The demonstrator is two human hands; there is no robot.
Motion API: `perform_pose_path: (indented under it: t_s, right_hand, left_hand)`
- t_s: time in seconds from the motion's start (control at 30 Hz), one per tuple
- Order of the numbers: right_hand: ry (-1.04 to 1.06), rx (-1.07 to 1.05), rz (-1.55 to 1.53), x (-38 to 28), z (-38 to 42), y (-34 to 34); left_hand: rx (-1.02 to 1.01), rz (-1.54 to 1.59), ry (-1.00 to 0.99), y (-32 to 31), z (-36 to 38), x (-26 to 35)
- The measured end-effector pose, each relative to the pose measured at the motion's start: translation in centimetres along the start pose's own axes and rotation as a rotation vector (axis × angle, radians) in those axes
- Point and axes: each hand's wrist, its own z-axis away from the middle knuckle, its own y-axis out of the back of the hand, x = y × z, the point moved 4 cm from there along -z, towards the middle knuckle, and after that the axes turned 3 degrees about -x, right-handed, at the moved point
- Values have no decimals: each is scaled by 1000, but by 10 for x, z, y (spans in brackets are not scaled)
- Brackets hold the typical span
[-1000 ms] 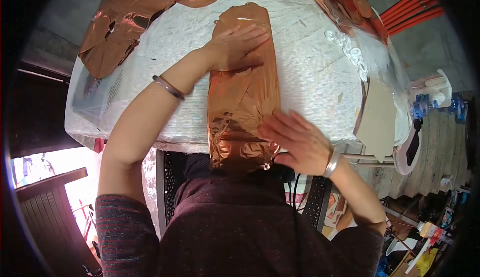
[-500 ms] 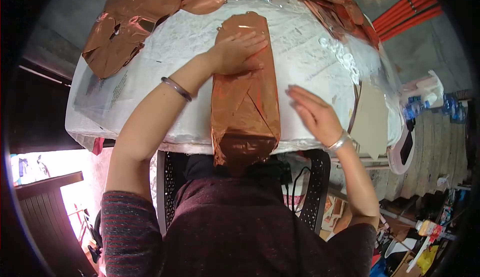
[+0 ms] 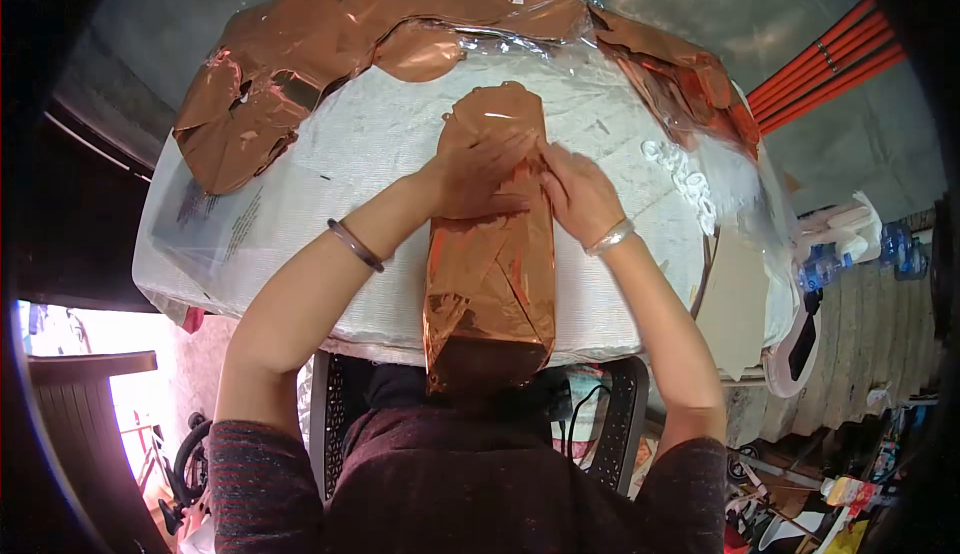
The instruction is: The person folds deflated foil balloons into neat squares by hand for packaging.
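A long stack of shiny copper-coloured foil lies lengthwise on the white-covered table, its near end reaching over the front edge. Flat across its upper part rests my left hand, palm down, with the fingers stretched to the right. My right hand is at the stack's right edge, its fingers extended and its fingertips close to those of my left hand. Whether the two hands touch is blurred.
More copper foil and clear plastic film curve along the table's far side. White rings and a beige card lie at the right. Red tubes stand beyond, with blue bottles at far right.
My right hand has moved left and up to the foil stack, next to my left hand. The whole view has shifted, so the table appears lower.
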Motion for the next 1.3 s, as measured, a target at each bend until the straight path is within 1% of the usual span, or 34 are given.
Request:
perform_pose_path:
  t_s: [0.07,0.1,0.17,0.2,0.27,0.3,0.37,0.4,0.43,0.5,0.53,0.6,0.63,0.7,0.73,0.77,0.8,0.83,0.9,0.97,1.03,1.07,1.1,1.17,1.2,1.23,1.3]
  right_hand:
    - [240,290,215,-2,5,4]
    - [237,286,207,-3,4,5]
    - [298,8,216,-4,-1,-3]
    - [291,-5,200,-4,-1,-5]
    - [205,-116,183,-1,-3,-14]
    - [215,-127,164,-1,-4,-16]
    - [205,-157,203,2,-3,-17]
    - [208,-151,241,0,-3,-18]
    - [213,-152,230,-1,-2,-18]
    - [177,-230,307,1,-2,-18]
    - [183,-197,259,4,-2,-20]
    - [189,-195,257,8,-2,-21]
    - [191,-192,258,8,-2,-22]
    - [201,-182,257,8,-2,-23]
    - [191,-183,255,8,-3,-22]
    - [202,-166,261,7,-5,-20]
    - [188,-192,270,7,-4,-20]
    - [174,-220,280,7,-3,-21]
    - [184,-204,269,7,-3,-23]
    - [186,-184,259,9,-5,-24]
    - [178,-214,250,10,-5,-23]
    - [179,-205,254,9,-5,-20]
    - [172,-232,259,7,-4,-19]
    - [170,-255,266,3,-4,-18]
    - [167,-248,263,4,-4,-19]
    - [161,-242,259,5,-3,-19]
    - [175,-215,246,7,-3,-21]
  left_hand:
    - [193,10,-104,4,4,3]
    - [185,14,-101,5,5,5]
    - [203,89,-62,10,4,4]
    - [187,102,-55,7,2,3]
    - [252,143,-108,5,1,0]
    - [239,146,-87,6,3,0]
    - [297,42,-126,13,7,5]
    - [328,-15,-175,16,12,9]
    - [319,-17,-167,15,20,12]
    - [221,-174,-187,11,41,26]
    - [214,-176,-183,16,55,35]
    - [12,-10,-111,19,84,48]
    - [14,-22,-103,21,97,57]
    - [-56,44,-104,25,119,75]
    - [-48,24,-99,26,130,85]
    - [-57,70,-104,25,140,97]
    - [-69,120,-110,24,150,108]
    - [-63,107,-109,26,159,117]
    - [-70,172,-120,29,180,133]
    - [-55,132,-139,27,196,135]
    - [-101,8,-169,22,204,129]
    - [-24,-81,-146,17,205,120]
    - [-19,-89,-146,20,201,116]
    - [130,153,-12,31,189,98]
    - [197,192,1,37,180,95]
    - [198,190,-3,41,173,93]
    - [150,178,-107,48,158,90]
